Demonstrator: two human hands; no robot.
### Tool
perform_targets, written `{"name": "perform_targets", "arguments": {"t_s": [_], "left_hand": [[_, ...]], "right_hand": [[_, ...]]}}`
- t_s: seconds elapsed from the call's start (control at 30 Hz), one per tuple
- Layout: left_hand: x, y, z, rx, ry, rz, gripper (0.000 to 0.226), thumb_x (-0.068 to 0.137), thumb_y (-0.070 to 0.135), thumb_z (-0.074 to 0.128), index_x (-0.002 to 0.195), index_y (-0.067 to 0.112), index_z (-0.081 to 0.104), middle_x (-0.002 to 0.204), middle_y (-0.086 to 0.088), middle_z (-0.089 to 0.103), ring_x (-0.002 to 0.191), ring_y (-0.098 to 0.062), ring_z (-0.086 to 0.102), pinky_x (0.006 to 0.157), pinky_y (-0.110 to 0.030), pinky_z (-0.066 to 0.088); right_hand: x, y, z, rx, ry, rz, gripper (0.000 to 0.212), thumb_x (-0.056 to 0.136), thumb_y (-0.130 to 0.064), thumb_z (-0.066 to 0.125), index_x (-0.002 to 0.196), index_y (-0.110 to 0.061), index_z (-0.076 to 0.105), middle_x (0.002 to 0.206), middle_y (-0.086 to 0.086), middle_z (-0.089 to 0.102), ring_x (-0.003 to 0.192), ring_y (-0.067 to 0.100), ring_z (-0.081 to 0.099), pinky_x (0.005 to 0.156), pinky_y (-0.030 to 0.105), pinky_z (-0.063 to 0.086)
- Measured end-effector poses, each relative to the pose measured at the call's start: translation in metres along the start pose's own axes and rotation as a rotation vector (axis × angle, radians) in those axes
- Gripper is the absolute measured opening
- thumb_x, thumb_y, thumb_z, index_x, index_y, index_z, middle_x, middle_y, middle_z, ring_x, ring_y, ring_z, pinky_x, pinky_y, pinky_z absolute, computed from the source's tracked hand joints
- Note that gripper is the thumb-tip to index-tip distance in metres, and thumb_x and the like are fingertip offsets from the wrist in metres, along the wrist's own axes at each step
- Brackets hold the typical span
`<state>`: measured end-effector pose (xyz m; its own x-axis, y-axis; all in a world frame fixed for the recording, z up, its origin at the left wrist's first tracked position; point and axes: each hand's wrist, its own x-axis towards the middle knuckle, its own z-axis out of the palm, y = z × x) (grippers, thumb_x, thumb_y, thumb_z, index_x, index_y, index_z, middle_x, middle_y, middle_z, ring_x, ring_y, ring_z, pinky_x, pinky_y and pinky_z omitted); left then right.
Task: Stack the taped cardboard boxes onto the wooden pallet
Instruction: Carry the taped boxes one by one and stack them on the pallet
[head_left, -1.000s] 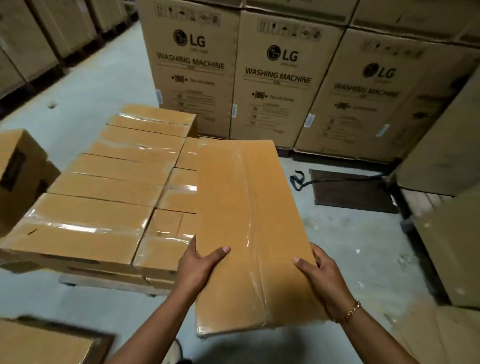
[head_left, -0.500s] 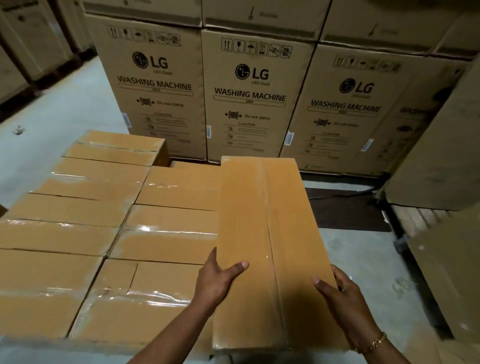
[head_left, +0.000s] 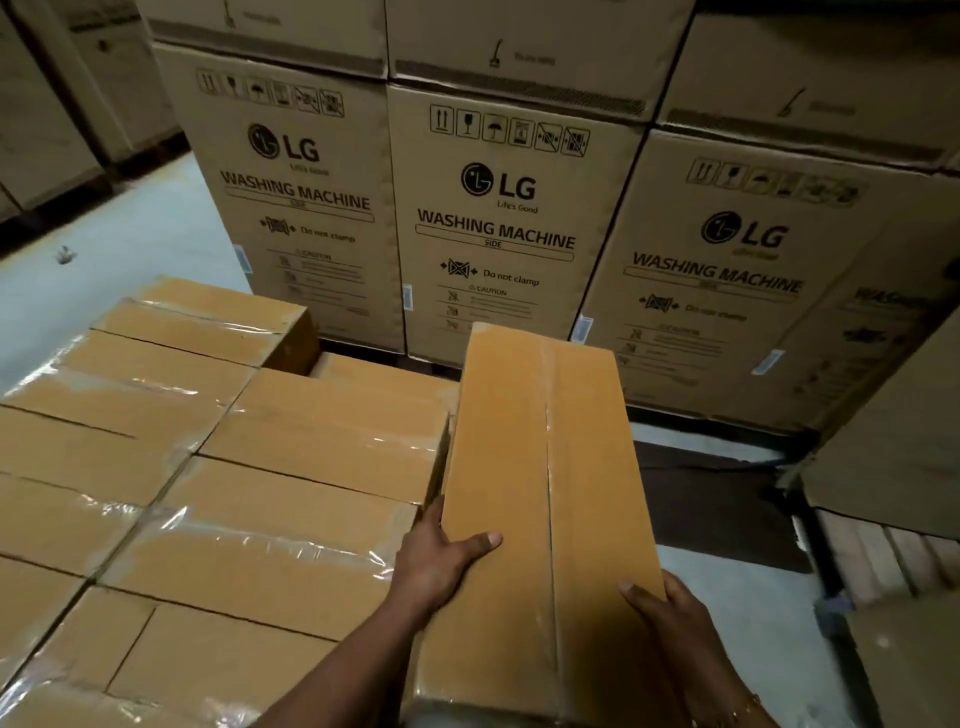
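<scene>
**Tip and pinch risk at the right edge**

Lower frame: my left hand (head_left: 441, 566) clamps the near left edge of the box (head_left: 540, 467), thumb on top, fingers wrapped down the side. My right hand (head_left: 670, 618) grips the near right edge, thumb on top too. The box runs lengthwise away from me, centre-right of frame, just beside the right column of the stack (head_left: 291, 467). I cannot tell whether its base rests on anything. The pallet is hidden under the stack.

Risks, as I judge them:
- My left fingers sit between box and stack, so sliding left could pinch them.
- The right half seems to hang over floor (head_left: 737, 587). Letting go here could tip it off.
- Glossy tape (head_left: 249, 540) on the stack tops may let it skid.
- The far end points at the cartons (head_left: 498, 223) in the upper frame, and a long push could knock them.
</scene>
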<state>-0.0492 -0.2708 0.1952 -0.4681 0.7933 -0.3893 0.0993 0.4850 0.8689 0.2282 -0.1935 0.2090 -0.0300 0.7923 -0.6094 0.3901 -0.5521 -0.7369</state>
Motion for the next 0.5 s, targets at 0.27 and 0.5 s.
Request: {"name": "perform_targets", "arguments": {"t_s": [0.27, 0.5], "left_hand": [[0.063, 0.064, 0.073, -0.201, 0.126, -0.062, 0.068, 0.070, 0.053, 0.089, 0.126, 0.056, 0.051, 0.117, 0.017, 0.071, 0.104, -0.006, 0.069, 0.095, -0.035, 0.057], [0.156, 0.089, 0.082, -0.292, 0.338, -0.135, 0.075, 0.067, 0.063, 0.083, 0.132, 0.039, 0.056, 0.117, 0.021, 0.071, 0.105, -0.006, 0.069, 0.099, -0.040, 0.055]], "right_hand": [[0.113, -0.103, -0.072, -0.082, -0.109, -0.118, 0.030, 0.094, -0.027, 0.072, 0.122, -0.031, 0.064, 0.110, 0.003, 0.074, 0.098, 0.031, 0.071, 0.088, 0.050, 0.059], [0.228, -0.207, -0.040, -0.242, -0.275, -0.233, 0.035, 0.096, -0.026, 0.070, 0.128, -0.032, 0.059, 0.113, 0.000, 0.068, 0.103, 0.028, 0.065, 0.085, 0.045, 0.056]]}}
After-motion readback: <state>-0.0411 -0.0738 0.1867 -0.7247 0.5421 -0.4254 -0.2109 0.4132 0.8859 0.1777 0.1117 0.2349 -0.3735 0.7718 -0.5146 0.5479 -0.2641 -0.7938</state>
